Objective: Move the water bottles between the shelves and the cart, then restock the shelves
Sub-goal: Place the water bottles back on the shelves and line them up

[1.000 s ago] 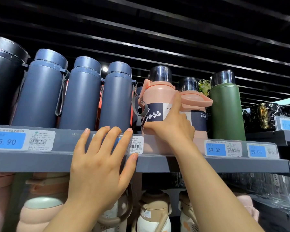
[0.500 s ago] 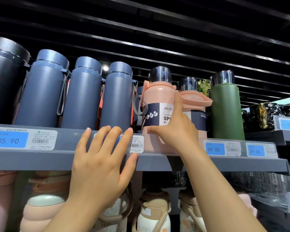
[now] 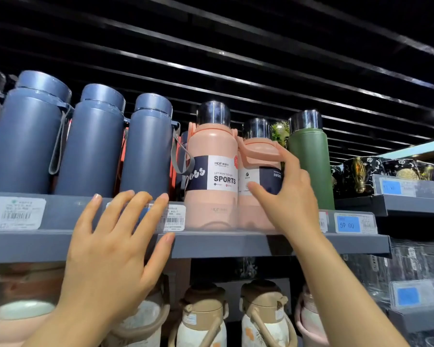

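Shelf: the grey metal upper shelf with its clear price-label strip carries the whole row at your reach height; you look up at it from below.
Blue bottles: three tall matte navy-blue bottles with strap loops stand upright on the left, side by side.
Green bottle: the slim dark-green bottle with a chrome cap stands upright just right of the pink pair.
Front pink bottle: the stout peach-pink sports bottle with a navy-and-white label stands at the shelf edge, label facing you, likely squared up for display.
Second pink bottle: the matching peach-pink bottle with a folded carry handle stands touching the first, its label turned partly away.
Left hand: flat and spread, fingers straight against the shelf front over a price tag, holding nothing; it seems to steady you.
Right hand: thumb and fingers curl round the second pink bottle's label band, a grip that suits turning it to face forward.
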`<state>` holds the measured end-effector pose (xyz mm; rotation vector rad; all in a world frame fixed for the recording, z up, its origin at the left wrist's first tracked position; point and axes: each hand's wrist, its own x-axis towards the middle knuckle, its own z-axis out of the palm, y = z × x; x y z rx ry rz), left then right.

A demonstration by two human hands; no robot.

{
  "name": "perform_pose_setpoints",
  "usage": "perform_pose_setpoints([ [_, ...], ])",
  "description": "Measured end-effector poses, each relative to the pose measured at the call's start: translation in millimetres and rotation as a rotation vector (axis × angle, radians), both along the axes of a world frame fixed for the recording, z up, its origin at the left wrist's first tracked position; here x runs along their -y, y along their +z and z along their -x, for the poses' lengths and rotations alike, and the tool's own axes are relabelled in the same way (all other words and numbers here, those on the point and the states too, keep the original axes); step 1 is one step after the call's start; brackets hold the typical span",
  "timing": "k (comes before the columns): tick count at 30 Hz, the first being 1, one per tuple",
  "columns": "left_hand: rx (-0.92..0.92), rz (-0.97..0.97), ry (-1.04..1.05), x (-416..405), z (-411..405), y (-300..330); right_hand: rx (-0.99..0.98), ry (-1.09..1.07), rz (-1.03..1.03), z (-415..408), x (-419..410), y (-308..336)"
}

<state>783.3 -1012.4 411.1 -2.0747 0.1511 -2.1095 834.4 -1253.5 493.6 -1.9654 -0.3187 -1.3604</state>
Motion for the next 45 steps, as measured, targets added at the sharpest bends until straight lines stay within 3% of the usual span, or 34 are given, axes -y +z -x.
perform_pose_setpoints([
  [5, 0.018, 0.045, -0.007, 5.7, -2.2, -1.3, -0.184, -0.040, 0.061, -17.5, 20.6, 13.6],
  [10, 0.005, 0.038, -0.009, 4.4, -3.2, -1.4, -0.175, 0.131, -0.010, -25.5, 19.4, 33.9],
  [14, 0.008, 0.031, 0.000, 3.7, -4.2, -1.1, -0.144, 0.144, -0.046, -34.8, 18.0, 33.5],
  [26, 0.027, 0.027, 0.008, 1.6, -6.0, -1.4, 0.032, -0.078, 0.009, -39.9, 4.3, 49.8],
  [32, 0.050, 0.028, 0.010, 1.6, -7.2, -1.3, -0.007, -0.262, -0.007, -34.3, -14.8, 57.3],
  [45, 0.061, 0.005, 0.022, 0.3, -6.9, -0.8, 0.086, -0.561, 0.179, -41.2, -37.6, 63.9],
])
